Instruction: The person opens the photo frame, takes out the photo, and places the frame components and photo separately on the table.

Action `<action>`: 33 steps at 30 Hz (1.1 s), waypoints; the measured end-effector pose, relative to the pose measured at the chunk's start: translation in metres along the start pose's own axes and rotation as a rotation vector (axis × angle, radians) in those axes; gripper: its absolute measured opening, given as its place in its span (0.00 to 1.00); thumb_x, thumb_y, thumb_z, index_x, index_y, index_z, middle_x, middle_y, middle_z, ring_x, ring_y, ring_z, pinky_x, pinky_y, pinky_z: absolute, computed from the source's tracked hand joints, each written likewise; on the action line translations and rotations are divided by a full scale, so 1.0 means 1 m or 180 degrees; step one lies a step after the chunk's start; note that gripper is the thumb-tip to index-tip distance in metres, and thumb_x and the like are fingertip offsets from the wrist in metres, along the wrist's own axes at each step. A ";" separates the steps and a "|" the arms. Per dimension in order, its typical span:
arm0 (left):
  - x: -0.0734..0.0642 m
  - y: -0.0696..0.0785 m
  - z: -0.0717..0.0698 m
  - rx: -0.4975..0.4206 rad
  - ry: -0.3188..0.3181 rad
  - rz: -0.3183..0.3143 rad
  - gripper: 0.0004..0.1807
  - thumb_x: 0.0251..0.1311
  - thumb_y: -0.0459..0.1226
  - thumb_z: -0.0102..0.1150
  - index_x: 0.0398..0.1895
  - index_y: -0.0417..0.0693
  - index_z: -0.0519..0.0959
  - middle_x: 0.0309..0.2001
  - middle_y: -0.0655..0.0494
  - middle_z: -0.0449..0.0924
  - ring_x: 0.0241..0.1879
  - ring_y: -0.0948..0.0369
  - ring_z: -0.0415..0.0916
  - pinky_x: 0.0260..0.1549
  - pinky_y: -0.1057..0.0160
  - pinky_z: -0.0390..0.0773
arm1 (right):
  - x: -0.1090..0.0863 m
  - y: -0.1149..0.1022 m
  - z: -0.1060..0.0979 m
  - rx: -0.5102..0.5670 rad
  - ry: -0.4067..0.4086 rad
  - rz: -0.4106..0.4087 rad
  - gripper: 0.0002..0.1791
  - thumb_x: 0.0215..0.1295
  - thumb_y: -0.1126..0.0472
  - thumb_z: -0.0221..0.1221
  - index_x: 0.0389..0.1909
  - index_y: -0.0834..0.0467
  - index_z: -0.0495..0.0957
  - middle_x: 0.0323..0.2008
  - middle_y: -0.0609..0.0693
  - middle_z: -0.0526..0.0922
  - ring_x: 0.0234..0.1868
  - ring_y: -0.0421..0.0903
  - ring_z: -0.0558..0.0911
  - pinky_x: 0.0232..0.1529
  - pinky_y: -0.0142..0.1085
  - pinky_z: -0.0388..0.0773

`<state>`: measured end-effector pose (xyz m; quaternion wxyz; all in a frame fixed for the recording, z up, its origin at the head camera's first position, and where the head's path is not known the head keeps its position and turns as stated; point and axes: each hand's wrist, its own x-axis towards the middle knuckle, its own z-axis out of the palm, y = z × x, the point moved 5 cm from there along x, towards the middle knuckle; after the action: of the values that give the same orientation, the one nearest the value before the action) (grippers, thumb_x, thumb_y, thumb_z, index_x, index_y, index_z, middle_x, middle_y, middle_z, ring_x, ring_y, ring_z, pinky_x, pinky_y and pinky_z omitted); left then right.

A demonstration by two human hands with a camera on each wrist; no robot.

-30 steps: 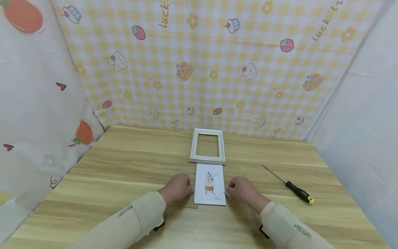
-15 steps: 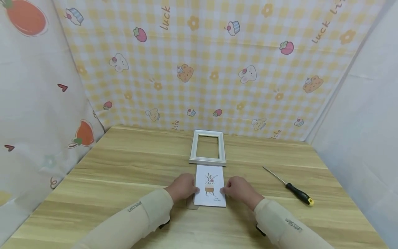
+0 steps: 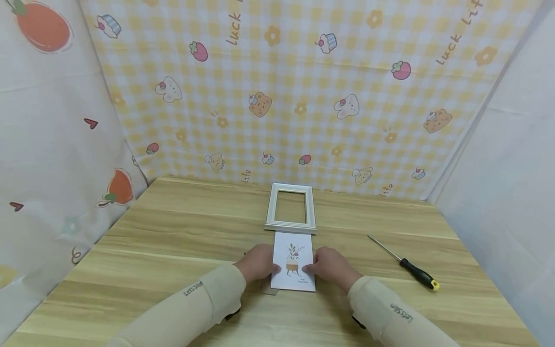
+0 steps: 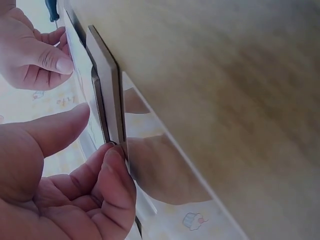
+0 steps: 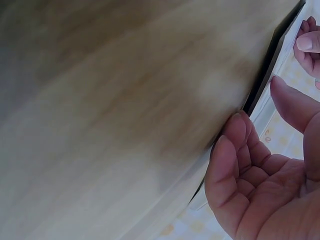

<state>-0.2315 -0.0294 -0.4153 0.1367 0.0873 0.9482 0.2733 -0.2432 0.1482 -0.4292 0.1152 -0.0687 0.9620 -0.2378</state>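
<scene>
A white picture card (image 3: 292,246) printed with a potted plant lies in the middle of the table. My left hand (image 3: 258,262) pinches its left edge, thumb on the printed face. On the opposite edge, my right hand (image 3: 333,266) grips it the same way. Beneath the card, a brown backing board (image 3: 270,291) sticks out at the lower left. Its thick edge (image 4: 111,90) and the layers above it show in the left wrist view, where my fingertips touch the stack's side. Just beyond the card lies a white picture frame (image 3: 289,226) with an open middle.
To the right, a screwdriver (image 3: 418,274) with a black and yellow handle lies slantwise on the wooden table (image 3: 182,217). A checked cloth (image 3: 299,72) hangs behind the table's far edge, with pale cloths at both sides.
Both hands have moved inward from beside the card to its edges. Their thumbs have come onto its face. Card, frame and screwdriver keep their places on the table; the head view shifts slightly.
</scene>
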 end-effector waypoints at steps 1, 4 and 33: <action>0.000 0.000 0.000 -0.0002 -0.0001 -0.0010 0.08 0.57 0.34 0.65 0.34 0.36 0.79 0.25 0.53 0.72 0.26 0.58 0.68 0.29 0.62 0.70 | 0.000 0.000 0.000 -0.0025 0.0006 -0.0005 0.15 0.54 0.55 0.70 0.20 0.58 0.76 0.16 0.47 0.70 0.21 0.43 0.68 0.24 0.33 0.64; 0.000 0.000 0.000 0.0002 0.0025 -0.0033 0.08 0.57 0.34 0.66 0.32 0.36 0.79 0.24 0.53 0.71 0.25 0.58 0.68 0.28 0.62 0.70 | 0.000 -0.002 0.000 -0.0073 0.0029 -0.0022 0.15 0.54 0.55 0.70 0.20 0.58 0.76 0.16 0.47 0.70 0.20 0.43 0.68 0.23 0.33 0.64; 0.009 -0.002 -0.001 0.0083 0.0045 -0.0155 0.11 0.61 0.35 0.63 0.24 0.38 0.76 0.20 0.54 0.68 0.21 0.60 0.64 0.21 0.66 0.64 | -0.006 -0.009 -0.011 0.0085 0.0118 -0.0120 0.16 0.59 0.62 0.65 0.17 0.58 0.70 0.16 0.46 0.67 0.20 0.42 0.67 0.22 0.31 0.62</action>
<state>-0.2411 -0.0297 -0.4175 0.1354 0.0639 0.9545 0.2580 -0.2396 0.1462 -0.4141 0.0937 -0.0808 0.9592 -0.2540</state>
